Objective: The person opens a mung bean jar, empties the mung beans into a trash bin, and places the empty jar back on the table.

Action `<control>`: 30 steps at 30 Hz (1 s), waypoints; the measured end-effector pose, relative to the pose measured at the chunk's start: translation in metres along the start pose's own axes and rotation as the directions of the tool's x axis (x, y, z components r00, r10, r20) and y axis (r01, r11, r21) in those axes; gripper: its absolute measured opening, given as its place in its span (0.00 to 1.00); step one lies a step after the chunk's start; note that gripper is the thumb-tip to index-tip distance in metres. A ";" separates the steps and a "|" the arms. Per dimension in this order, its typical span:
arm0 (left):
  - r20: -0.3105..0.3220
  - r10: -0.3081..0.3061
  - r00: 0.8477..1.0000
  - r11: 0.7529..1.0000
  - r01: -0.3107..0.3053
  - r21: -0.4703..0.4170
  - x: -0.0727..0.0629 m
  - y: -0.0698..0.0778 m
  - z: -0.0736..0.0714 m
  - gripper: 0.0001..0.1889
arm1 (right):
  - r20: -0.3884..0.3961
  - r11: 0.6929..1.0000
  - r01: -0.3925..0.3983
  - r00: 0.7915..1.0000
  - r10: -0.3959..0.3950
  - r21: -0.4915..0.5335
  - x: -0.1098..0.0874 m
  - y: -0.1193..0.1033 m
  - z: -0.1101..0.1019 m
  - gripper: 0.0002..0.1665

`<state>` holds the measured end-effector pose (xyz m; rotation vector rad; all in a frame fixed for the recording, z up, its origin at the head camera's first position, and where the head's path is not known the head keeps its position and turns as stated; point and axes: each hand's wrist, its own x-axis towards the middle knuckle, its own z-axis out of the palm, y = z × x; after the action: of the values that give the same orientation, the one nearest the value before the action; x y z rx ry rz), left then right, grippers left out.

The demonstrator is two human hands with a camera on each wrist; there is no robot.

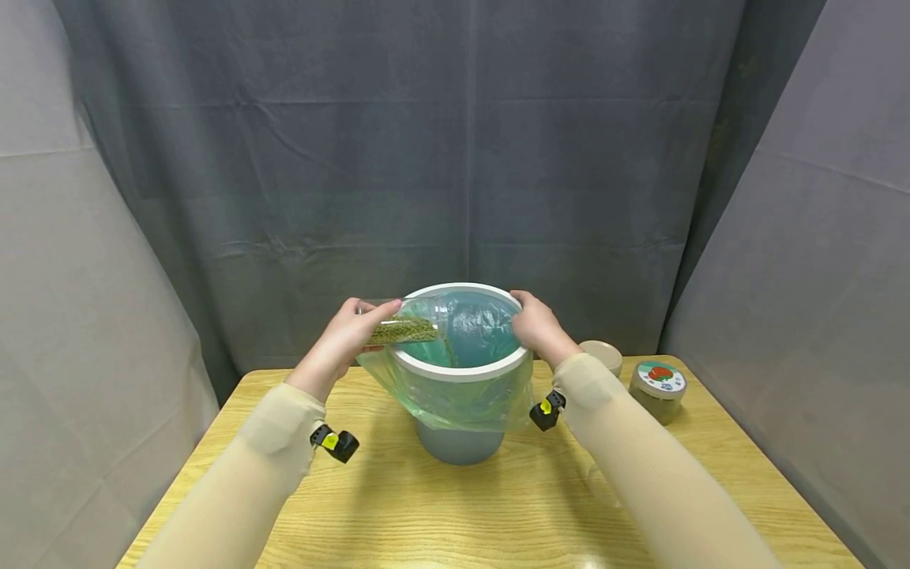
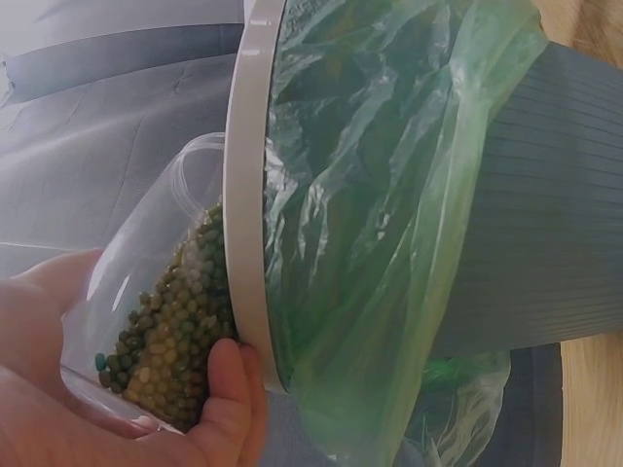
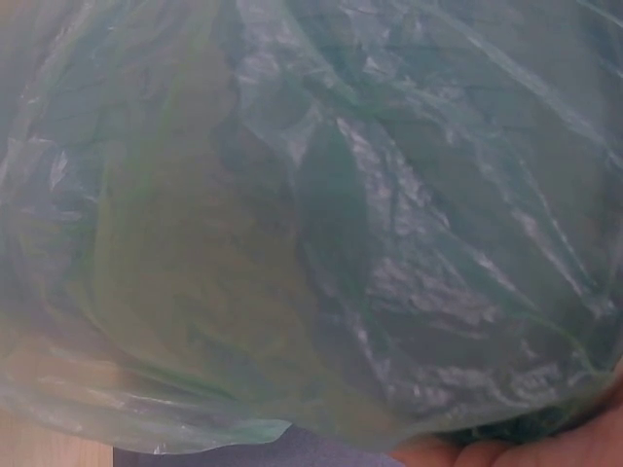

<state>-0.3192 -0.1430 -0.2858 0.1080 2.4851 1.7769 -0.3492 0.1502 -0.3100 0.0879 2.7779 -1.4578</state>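
In the head view, a grey trash bin (image 1: 460,448) with a white rim (image 1: 464,372) stands on the table, lined with a translucent green plastic bag (image 1: 462,403) folded over the rim. My left hand (image 1: 343,340) grips a clear plastic jar (image 1: 419,310), tipped nearly sideways across the bin's left rim. Small green beans (image 2: 175,341) lie along the jar's lower side, and some fall from its mouth into the bin. At the right, my right hand (image 1: 540,328) holds the bin's rim and the bag; in the right wrist view the bag hides most of its fingers (image 3: 555,449).
To the right on the wooden table (image 1: 398,514) stand a jar with a printed lid (image 1: 659,389) and a pale round-topped container (image 1: 603,353), partly behind the right arm. A clear round lid (image 1: 601,484) lies near that forearm. Grey curtains (image 1: 355,174) hang behind.
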 end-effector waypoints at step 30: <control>0.005 -0.008 1.000 0.999 0.007 0.031 0.002 0.004 0.001 0.32 | -0.009 1.000 -0.006 1.000 0.006 0.001 0.004 0.001 0.001 0.40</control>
<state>-0.3206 -0.1409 -0.2825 0.1052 2.5071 1.7329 -0.3530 0.1505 -0.3112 0.1029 2.7821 -1.4610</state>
